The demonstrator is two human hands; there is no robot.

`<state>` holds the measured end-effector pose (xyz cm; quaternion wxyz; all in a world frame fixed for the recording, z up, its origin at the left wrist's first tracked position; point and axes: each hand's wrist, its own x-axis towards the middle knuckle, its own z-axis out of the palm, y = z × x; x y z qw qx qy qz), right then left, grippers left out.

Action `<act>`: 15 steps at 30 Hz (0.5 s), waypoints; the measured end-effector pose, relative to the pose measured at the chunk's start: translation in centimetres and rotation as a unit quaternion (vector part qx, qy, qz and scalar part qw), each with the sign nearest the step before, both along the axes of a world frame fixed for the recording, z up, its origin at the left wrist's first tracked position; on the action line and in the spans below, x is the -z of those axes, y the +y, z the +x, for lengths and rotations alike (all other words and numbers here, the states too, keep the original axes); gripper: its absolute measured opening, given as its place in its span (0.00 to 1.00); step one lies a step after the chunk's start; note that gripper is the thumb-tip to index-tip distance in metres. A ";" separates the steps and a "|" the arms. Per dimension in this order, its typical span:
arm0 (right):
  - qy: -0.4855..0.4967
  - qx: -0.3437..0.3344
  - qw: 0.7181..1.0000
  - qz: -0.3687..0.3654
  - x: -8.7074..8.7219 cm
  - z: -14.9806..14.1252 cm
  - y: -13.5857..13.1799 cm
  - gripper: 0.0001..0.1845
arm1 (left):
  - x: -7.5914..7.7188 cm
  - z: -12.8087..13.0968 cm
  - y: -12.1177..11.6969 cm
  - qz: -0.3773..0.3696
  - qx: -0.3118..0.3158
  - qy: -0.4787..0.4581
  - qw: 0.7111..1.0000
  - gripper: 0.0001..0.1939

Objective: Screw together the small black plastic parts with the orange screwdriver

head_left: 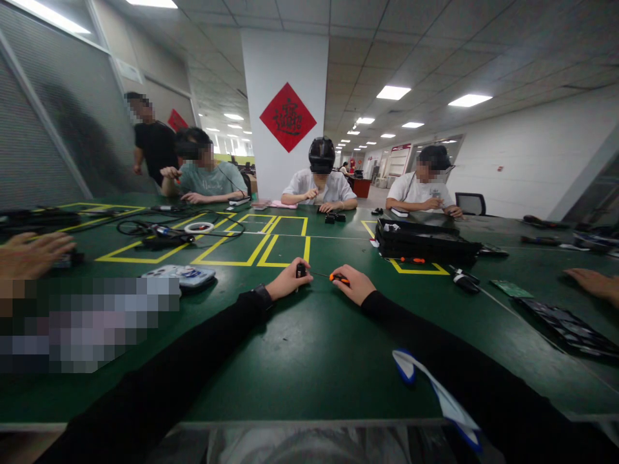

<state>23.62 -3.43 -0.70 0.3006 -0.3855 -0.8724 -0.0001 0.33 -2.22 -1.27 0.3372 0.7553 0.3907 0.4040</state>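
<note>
My left hand (pixel 285 282) is closed around a small black part (pixel 301 270), holding it just above or on the green table; its exact kind is too small to tell. To its right, my right hand (pixel 355 285) grips a screwdriver (pixel 340 279) by its orange and black handle. The thin shaft points left toward the black part; I cannot make out whether the tip touches it. A dark band circles my left wrist, and both arms wear long black sleeves.
A phone in a pale case (pixel 181 276) lies left of my hands. Stacked black trays (pixel 425 241), an orange screwdriver (pixel 412 260), a circuit board (pixel 511 288) and a white-and-blue strip (pixel 447 396) are to the right. Cables (pixel 159 229) lie left. Co-workers' hands rest at both sides.
</note>
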 end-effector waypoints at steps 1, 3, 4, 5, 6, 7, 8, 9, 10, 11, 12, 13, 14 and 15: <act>-0.002 0.003 1.000 0.000 0.0 0.0 -0.1 0.10 | 0.0 0.0 0.0 -0.001 0.000 -0.001 1.000 0.18; -0.005 0.007 1.000 0.000 0.1 0.0 -0.2 0.11 | 0.0 0.0 0.0 0.001 0.001 0.000 1.000 0.17; -0.007 0.009 1.000 -0.001 0.1 0.0 -0.2 0.11 | 0.0 0.1 0.0 0.004 0.002 0.002 1.000 0.17; -0.008 0.010 1.000 -0.005 0.1 0.0 -0.2 0.12 | 0.0 0.1 0.0 0.005 0.004 0.003 1.000 0.17; -0.008 0.011 1.000 -0.009 0.2 0.0 -0.2 0.12 | 0.0 0.1 0.0 0.006 0.005 0.002 1.000 0.17; -0.008 0.012 1.000 -0.013 0.2 -0.1 -0.2 0.12 | 0.0 0.1 0.1 0.006 0.006 0.001 1.000 0.17; -0.008 0.013 1.000 -0.016 0.2 -0.1 -0.1 0.12 | 0.1 0.1 0.1 0.006 0.006 0.000 1.000 0.17; -0.009 0.012 1.000 -0.017 0.2 -0.1 -0.1 0.12 | 0.1 0.1 0.1 0.006 0.005 0.000 1.000 0.17; -0.011 0.011 1.000 -0.017 0.2 -0.2 0.0 0.12 | 0.2 0.1 0.2 0.006 0.004 0.000 1.000 0.17; -0.015 0.008 1.000 -0.016 0.2 -0.2 0.1 0.13 | 0.2 0.0 0.2 0.006 0.003 -0.001 1.000 0.17; -0.019 0.005 1.000 -0.015 0.2 -0.2 0.2 0.13 | 0.3 0.0 0.2 0.006 0.003 -0.001 1.000 0.18; -0.022 0.002 1.000 -0.014 0.2 -0.2 0.3 0.13 | 0.3 0.0 0.2 0.006 0.004 -0.002 1.000 0.18; -0.023 -0.001 1.000 -0.013 0.3 -0.2 0.3 0.13 | 0.3 0.0 0.2 0.005 0.004 -0.003 1.000 0.18; -0.022 -0.005 1.000 -0.012 0.3 -0.2 0.4 0.13 | 0.3 0.0 0.2 0.005 0.004 -0.004 1.000 0.17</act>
